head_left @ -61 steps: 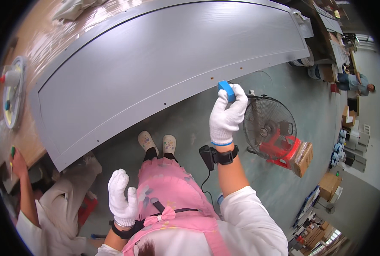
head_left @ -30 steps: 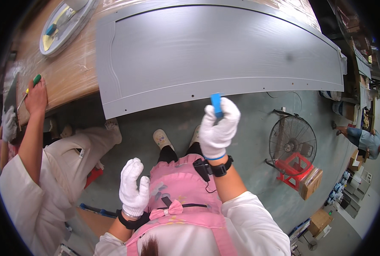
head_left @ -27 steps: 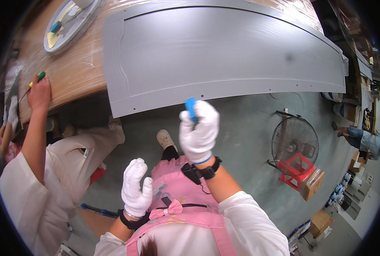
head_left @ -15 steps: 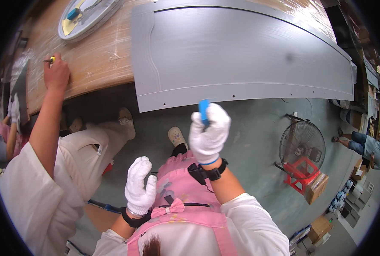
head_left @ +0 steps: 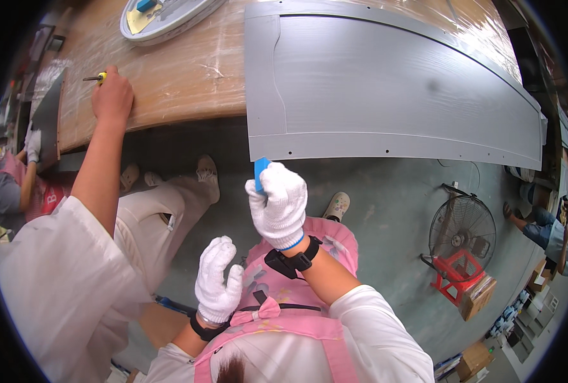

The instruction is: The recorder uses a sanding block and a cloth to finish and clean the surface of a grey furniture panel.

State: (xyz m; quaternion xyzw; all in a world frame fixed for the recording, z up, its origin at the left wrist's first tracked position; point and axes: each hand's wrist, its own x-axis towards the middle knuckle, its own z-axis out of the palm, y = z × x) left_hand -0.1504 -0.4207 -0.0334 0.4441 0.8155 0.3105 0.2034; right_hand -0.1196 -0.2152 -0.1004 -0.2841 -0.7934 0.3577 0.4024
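Note:
My right hand (head_left: pixel 279 207), in a white knit glove, grips a small blue block (head_left: pixel 260 175) between thumb and fingers. The block is at the near left corner of a grey door-like panel (head_left: pixel 360 83); whether it touches the edge I cannot tell. Small dark holes run along the panel's near strip. My left hand (head_left: pixel 217 281), gloved as well, hovers low in front of my pink apron (head_left: pixel 332 239), fingers stretched out and holding nothing.
The panel overhangs a film-wrapped table (head_left: pixel 188 83). A round grey-white tray (head_left: pixel 183 22) holds another blue block and yellow paper. At left, a co-worker's bare hand (head_left: pixel 113 99) holds a yellow-handled tool. Right: a floor fan (head_left: pixel 463 233) beside a red stool (head_left: pixel 453 271).
My right hand has moved left with the blue block, to the panel's near left corner. The view has shifted, so the panel and table appear farther right. My left hand stays much the same.

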